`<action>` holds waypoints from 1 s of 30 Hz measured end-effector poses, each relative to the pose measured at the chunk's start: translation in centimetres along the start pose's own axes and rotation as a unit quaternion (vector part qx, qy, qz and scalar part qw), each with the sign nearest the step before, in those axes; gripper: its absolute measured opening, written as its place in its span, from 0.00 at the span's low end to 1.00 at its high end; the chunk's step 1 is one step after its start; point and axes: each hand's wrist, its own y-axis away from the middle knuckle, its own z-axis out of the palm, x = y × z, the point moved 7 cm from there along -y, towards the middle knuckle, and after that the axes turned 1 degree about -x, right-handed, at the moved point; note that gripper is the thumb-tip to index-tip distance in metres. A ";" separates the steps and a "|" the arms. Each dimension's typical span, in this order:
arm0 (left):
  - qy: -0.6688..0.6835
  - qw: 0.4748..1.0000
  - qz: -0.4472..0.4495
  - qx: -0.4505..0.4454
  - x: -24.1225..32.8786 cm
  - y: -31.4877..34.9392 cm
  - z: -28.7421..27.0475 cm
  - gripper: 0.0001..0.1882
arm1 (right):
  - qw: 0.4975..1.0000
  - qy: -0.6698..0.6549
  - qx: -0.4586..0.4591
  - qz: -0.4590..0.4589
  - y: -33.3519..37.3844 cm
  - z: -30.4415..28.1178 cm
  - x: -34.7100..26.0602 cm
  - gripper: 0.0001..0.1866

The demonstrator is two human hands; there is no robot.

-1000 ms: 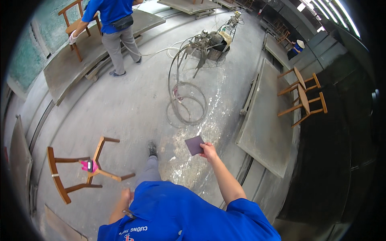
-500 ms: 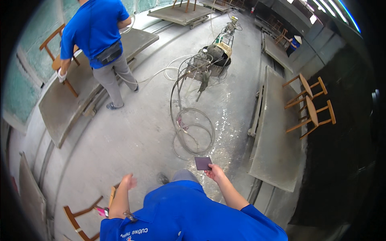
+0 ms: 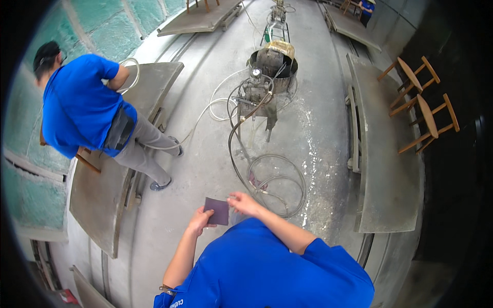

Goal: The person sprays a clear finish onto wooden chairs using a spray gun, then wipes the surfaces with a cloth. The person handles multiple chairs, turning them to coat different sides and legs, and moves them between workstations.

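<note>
In front of my body, my left hand grips a square of dark purple sandpaper by its left edge, the thumb lying across its face. My right hand is just beside the sheet's upper right edge. Its fingers are slightly bent and apart, and nothing shows in them.
A coiled hose lies on the floor ahead, leading to a pump and a dark drum. At left, a co-worker in blue stands by a low platform. Wooden chairs rest on the right platform.
The sandpaper has passed from my right hand to my left. Both hands have come together in front of me. The view has shifted, and the chair at lower left is out of sight.
</note>
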 end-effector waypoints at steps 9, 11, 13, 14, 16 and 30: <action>-0.002 0.990 0.115 0.087 23.1 -18.3 -4.4 0.17 | 0.973 -0.120 0.196 0.026 -8.2 -19.3 -5.5 0.25; -0.015 0.989 0.129 0.066 28.4 -24.5 -3.9 0.18 | 0.949 -0.159 0.266 0.055 -7.7 -22.9 -3.0 0.23; -0.027 0.988 0.144 0.042 33.4 -31.6 -2.9 0.20 | 0.910 -0.195 0.352 0.096 -6.9 -25.3 1.0 0.21; -0.036 0.988 0.145 0.032 35.7 -35.3 -2.4 0.21 | 0.884 -0.216 0.395 0.125 -6.1 -25.8 3.6 0.21; -0.082 0.985 0.144 0.039 40.2 -42.9 -0.8 0.22 | 0.822 -0.253 0.480 0.172 -4.1 -25.2 8.4 0.20; -0.348 0.935 0.069 -0.002 43.5 -74.4 11.2 0.33 | 0.600 -0.448 0.457 0.480 -3.2 -2.6 2.1 0.19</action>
